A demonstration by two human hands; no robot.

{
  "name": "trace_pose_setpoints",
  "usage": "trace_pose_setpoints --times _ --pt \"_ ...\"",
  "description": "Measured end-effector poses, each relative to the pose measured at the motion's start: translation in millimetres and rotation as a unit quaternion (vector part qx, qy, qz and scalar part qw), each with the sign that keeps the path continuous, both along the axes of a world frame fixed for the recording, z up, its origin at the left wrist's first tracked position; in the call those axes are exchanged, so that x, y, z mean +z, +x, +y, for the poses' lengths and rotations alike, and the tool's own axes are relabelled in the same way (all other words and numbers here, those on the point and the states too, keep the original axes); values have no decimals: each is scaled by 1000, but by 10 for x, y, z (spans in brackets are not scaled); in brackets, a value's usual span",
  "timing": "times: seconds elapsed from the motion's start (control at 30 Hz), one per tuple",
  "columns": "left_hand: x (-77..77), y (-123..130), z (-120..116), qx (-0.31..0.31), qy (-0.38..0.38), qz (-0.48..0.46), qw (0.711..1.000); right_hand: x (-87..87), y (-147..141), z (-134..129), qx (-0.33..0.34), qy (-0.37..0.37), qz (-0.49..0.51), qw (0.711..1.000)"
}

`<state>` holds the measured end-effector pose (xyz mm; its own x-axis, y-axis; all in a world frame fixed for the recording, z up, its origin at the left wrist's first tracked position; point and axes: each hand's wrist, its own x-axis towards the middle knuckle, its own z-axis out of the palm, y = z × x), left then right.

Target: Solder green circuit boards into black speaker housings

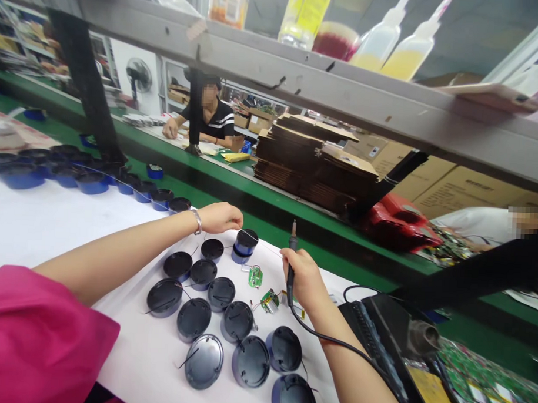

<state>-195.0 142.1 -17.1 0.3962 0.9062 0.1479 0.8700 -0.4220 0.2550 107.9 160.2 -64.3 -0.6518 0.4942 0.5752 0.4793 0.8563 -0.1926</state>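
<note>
My left hand [222,217], fingers closed, is beside a stack of two round black-and-blue cups [245,242]; a thin pale strand runs from its fingertips toward my right hand. My right hand [305,273] is wrapped round a soldering iron [292,255] whose tip points up. Between and below the hands lie small green circuit boards [255,276] with silver parts. Several round black cups [221,294] with blue sides and short wires stand on the white table sheet [134,332].
More blue cups [91,182] line the back left. A soldering stand [423,339] and a tray of circuit boards [487,379] are at right. A metal shelf [300,79] crosses above. Behind are stacked cardboard [314,162], a red bag [396,223] and a seated person [219,123].
</note>
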Motion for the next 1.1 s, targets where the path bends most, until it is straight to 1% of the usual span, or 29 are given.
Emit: trace_pose_setpoints --times 0.1,0.2,0.3,0.37,0.47,0.5,0.6,0.7,0.8,0.87,0.93,1.1 --pt "-20 -41 -22 13 -9 16 1000 -30 25 24 2 -17 12 1000" --pt "-14 -57 -51 23 -14 28 999 -14 47 27 -12 -44 46 998" --pt "-2 -44 -83 28 -12 31 999 62 88 -66 -63 -80 121 987" --pt "0 -29 -105 31 -9 27 999 123 137 -196 -113 -112 185 970" --pt "5 -12 -143 34 -6 20 999 157 235 -441 -174 -165 278 930" --pt "11 -7 -158 34 -6 18 999 144 267 -517 -188 -188 313 912" --pt "43 16 -210 40 -4 9 999 52 337 -682 -212 -250 422 845" --pt "86 55 -266 54 6 -8 998 -49 371 -732 -215 -276 510 786" --pt "131 103 -345 75 29 -35 996 -95 392 -709 -191 -315 569 735" --pt "160 135 -426 86 44 -55 994 -101 399 -691 -172 -344 587 713" --pt "185 167 -534 90 54 -74 992 -106 398 -683 -160 -363 598 696" --pt "207 232 -807 85 71 -111 988 -153 369 -684 -150 -384 617 670"
